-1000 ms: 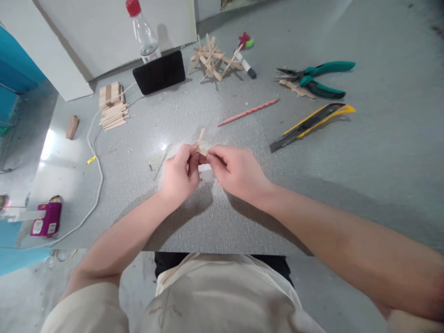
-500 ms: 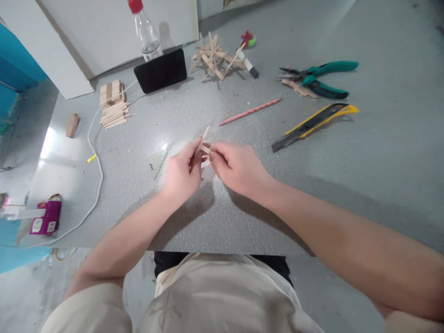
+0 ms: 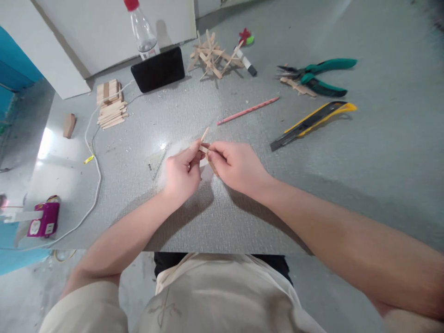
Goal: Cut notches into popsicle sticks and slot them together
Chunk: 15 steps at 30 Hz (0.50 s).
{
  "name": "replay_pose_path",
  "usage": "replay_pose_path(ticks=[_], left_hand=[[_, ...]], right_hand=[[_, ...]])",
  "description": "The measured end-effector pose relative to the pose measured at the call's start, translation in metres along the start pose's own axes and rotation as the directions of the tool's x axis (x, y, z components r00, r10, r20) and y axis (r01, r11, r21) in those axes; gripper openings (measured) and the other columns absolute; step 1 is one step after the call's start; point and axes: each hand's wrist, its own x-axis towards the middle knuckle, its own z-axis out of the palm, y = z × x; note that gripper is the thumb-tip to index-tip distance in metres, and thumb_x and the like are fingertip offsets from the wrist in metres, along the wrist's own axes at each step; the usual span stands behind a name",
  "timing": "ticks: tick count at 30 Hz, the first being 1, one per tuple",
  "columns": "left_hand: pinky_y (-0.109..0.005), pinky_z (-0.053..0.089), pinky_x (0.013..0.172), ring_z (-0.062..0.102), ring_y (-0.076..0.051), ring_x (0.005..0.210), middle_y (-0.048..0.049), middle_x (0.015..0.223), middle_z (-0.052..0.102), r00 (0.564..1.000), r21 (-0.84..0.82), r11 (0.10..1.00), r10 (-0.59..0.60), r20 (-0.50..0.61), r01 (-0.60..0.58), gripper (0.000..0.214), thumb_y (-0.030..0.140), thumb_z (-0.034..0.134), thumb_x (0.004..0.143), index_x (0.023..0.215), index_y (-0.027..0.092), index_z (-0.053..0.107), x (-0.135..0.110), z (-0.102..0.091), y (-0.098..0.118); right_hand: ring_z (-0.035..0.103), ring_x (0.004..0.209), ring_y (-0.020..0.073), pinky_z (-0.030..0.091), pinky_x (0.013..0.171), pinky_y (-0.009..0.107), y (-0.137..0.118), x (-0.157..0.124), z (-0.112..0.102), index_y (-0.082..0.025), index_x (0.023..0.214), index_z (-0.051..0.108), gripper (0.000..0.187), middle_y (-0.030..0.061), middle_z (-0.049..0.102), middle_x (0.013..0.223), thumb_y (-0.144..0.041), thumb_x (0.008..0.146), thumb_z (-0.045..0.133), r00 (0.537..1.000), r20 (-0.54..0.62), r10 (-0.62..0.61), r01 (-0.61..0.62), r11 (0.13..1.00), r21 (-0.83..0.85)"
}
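Observation:
My left hand (image 3: 181,173) and my right hand (image 3: 237,167) meet over the middle of the grey table (image 3: 381,152). Both pinch small wooden sticks (image 3: 204,142) crossed between the fingertips; one stick tip points up and away, another slants down under my right thumb. Fingers of both hands are closed on the sticks. A clear plastic set square (image 3: 157,160) lies flat just left of my left hand.
A pink pencil (image 3: 247,111), a yellow utility knife (image 3: 312,119) and green pliers (image 3: 317,76) lie to the right. Further back stand a stick model (image 3: 211,56), a marker (image 3: 246,63), a black phone (image 3: 158,69) and a bottle (image 3: 142,32). Stacked sticks (image 3: 111,104), a white cable (image 3: 93,152), a wood block (image 3: 68,125) are left.
The upright stick tip has tilted to the right and my fingers have shifted on the crossed sticks. The view has drifted slightly; the hands stay in place.

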Motion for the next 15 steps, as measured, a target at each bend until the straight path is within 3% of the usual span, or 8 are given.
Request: replay_pose_path(ticks=[5,11,15], left_hand=[[-0.019,0.052,0.060,0.066,-0.009,0.068,0.0001,0.078,0.072,0.999,0.020,0.999,-0.025,-0.037,0.026,0.035,0.013,0.051,0.095,0.123,0.016,0.071,-0.001,0.000,0.002],[-0.025,0.059,0.073,0.073,-0.014,0.081,-0.0029,0.085,0.076,0.999,0.034,0.999,-0.018,0.026,0.017,0.035,0.014,0.050,0.094,0.121,0.018,0.072,-0.002,0.000,-0.006],[-0.026,0.061,0.079,0.074,-0.013,0.083,-0.0030,0.089,0.076,0.999,-0.015,1.000,-0.021,0.029,0.022,0.039,0.011,0.048,0.094,0.124,0.017,0.071,-0.001,0.003,-0.007]], right_hand=[[0.048,0.058,0.0142,0.029,0.059,0.030,0.000,-0.003,0.014,-0.022,0.072,0.051,0.022,-0.0002,0.057,0.063,-0.023,0.094,0.045,0.998,-0.064,0.026,-0.024,0.999,0.041],[0.043,0.054,0.0127,0.027,0.057,0.030,0.008,0.011,-0.003,-0.022,0.063,0.043,0.030,-0.0031,0.048,0.054,-0.020,0.092,0.049,0.989,0.145,-0.001,0.004,1.000,-0.021],[0.042,0.052,0.0127,0.026,0.056,0.031,0.010,0.011,-0.006,-0.022,0.063,0.044,0.030,-0.0038,0.045,0.052,-0.022,0.092,0.050,0.990,0.140,-0.016,0.020,0.999,-0.030]])
